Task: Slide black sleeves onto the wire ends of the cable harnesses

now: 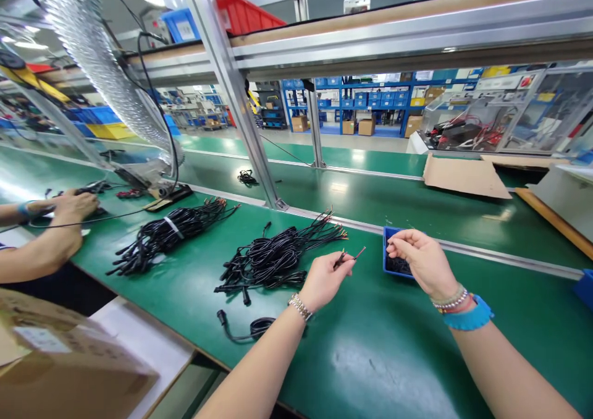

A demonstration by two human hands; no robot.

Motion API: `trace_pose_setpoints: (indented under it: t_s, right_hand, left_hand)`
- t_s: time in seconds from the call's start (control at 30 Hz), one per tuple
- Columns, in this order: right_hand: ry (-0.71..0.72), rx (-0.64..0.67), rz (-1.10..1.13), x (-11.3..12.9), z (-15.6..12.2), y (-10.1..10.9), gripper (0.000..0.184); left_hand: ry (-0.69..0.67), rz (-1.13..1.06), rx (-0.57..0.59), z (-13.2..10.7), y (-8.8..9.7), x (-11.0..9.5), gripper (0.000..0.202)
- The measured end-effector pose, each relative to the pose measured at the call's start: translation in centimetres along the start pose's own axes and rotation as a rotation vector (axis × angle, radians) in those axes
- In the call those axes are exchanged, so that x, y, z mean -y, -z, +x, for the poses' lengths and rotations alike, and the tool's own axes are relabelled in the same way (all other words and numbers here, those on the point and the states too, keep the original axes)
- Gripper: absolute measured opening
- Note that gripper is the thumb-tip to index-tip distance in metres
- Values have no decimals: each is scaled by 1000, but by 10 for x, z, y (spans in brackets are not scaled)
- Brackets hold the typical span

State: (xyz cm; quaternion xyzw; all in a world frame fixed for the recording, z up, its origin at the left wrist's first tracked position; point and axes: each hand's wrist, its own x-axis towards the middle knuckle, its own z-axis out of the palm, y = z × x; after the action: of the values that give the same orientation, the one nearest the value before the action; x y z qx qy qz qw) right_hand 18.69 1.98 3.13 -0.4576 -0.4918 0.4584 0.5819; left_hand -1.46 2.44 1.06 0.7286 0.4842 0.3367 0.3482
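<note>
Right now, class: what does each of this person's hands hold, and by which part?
The left hand pinches a short wire by one end. The right hand pinches above a blue bin; whether it holds anything cannot be told.

No legible text or labels

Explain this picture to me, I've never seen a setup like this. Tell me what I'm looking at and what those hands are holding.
No machine here: a camera worn on a person's head looks down at their own bare hands. Their left hand pinches a short wire. Their right hand sits just above a small blue tray of small dark pieces. Bundled black cables lie on the green workbench. A co-worker's hands work at the left.
</note>
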Motion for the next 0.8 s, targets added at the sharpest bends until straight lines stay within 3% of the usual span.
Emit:
trace_pose_setpoints:
  t_s: [0.1,0.23,0.8]
  right_hand:
    - [3,60,-22,0,-9,-15,21]
    - [68,63,-110,-5,-18,-27,21]
    - [24,146,-191,-10,-21,-33,19]
  left_hand:
    - [6,-288,-52,-10,-2,-9,23]
    - [69,-447,-71,-11,-12,-6,18]
    - [75,-458,-7,-13,-15,2,17]
